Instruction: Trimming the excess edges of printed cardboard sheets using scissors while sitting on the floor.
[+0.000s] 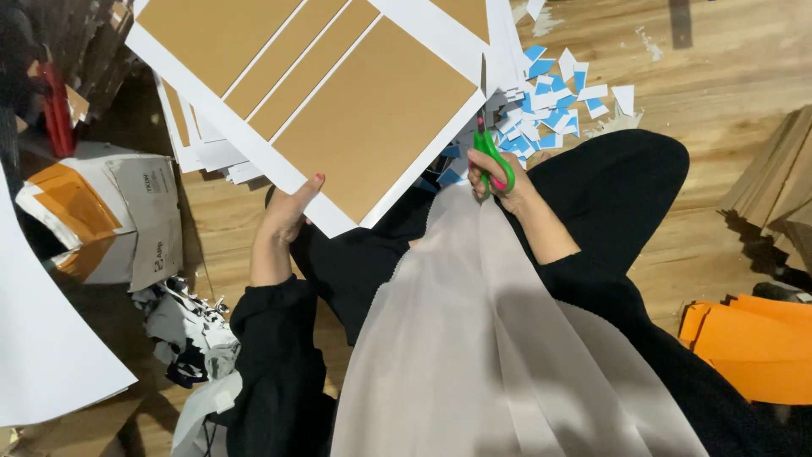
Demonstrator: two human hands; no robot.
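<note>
1. Paper sheet (pixel 42 338), white, at far left edge; beside it a white and orange box (pixel 101 216) on the wood floor (pixel 727 85).
2. Left hand (pixel 289 211): forearm rises from a black sleeve (pixel 271 338), palm toward the board, thumb pressed on its top face near the lower corner, fingers hidden under it. Closed grip on the board.
3. Board (pixel 338 93): white sheet with brown panels glued on, held up and tilted; long axis runs from upper left to lower right, lower corner points down toward the lap. It hides much of the stack (pixel 207 148) of like sheets lying behind it.
4. Cloth (pixel 474 338), pale, drapes down the centre over the black clothing and covers the lap.
5. Right hand (pixel 499 182): wrist bent up, fingers closed through the loops of the scissors (pixel 489 156). Scissors green with pink inside the handle, long axis near vertical, tips pointing up at the board's right edge. Blades mostly hidden by the board; open or shut, cannot tell.
6. Scraps (pixel 550 97), blue and white, piled on the floor just behind the scissors.
7. Brown card stack (pixel 778 178) at right edge; orange sheets (pixel 753 343) lower right, well apart from both hands.
</note>
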